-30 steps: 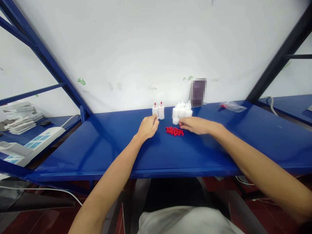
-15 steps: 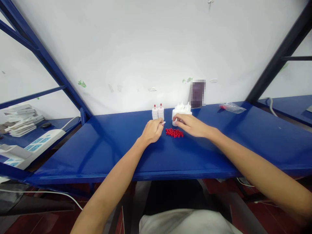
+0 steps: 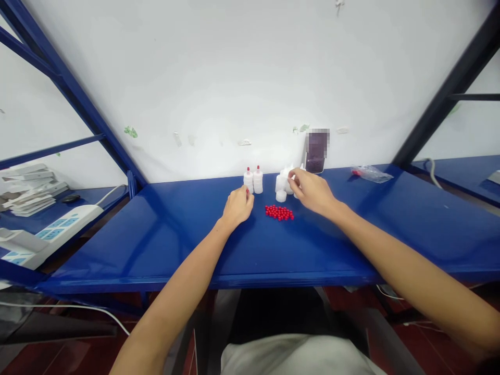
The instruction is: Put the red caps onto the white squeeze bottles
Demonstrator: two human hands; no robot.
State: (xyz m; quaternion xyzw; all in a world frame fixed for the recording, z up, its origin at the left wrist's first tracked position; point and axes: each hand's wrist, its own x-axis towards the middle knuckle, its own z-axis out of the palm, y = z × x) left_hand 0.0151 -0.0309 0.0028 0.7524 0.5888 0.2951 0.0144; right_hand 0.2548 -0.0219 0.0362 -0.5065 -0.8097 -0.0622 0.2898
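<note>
My left hand (image 3: pixel 237 205) is closed around a small white squeeze bottle whose red tip (image 3: pixel 247 191) shows above the fingers; most of its body is hidden. Just behind it stand two white bottles (image 3: pixel 258 183) with red caps. My right hand (image 3: pixel 313 191) is at a cluster of white bottles (image 3: pixel 280 182) without red caps. Its thumb and fingers are bent against one of them, partly covering the group. One white bottle (image 3: pixel 280 196) lies with its round end toward me. Between my hands, a patch of small red caps (image 3: pixel 279 212) is spread on the blue table (image 3: pixel 281 250).
A dark phone-like device (image 3: pixel 316 156) leans on the white wall behind the bottles. To its right lies a clear plastic bag (image 3: pixel 373 174) with something red inside. A white power strip (image 3: pixel 58 232) and stacked pale pieces (image 3: pixel 33 192) are at the left.
My left hand has moved slightly left and back, turning its bottle so the red tip shows upward. My right hand has shifted right and farther back, uncovering the front white bottle.
</note>
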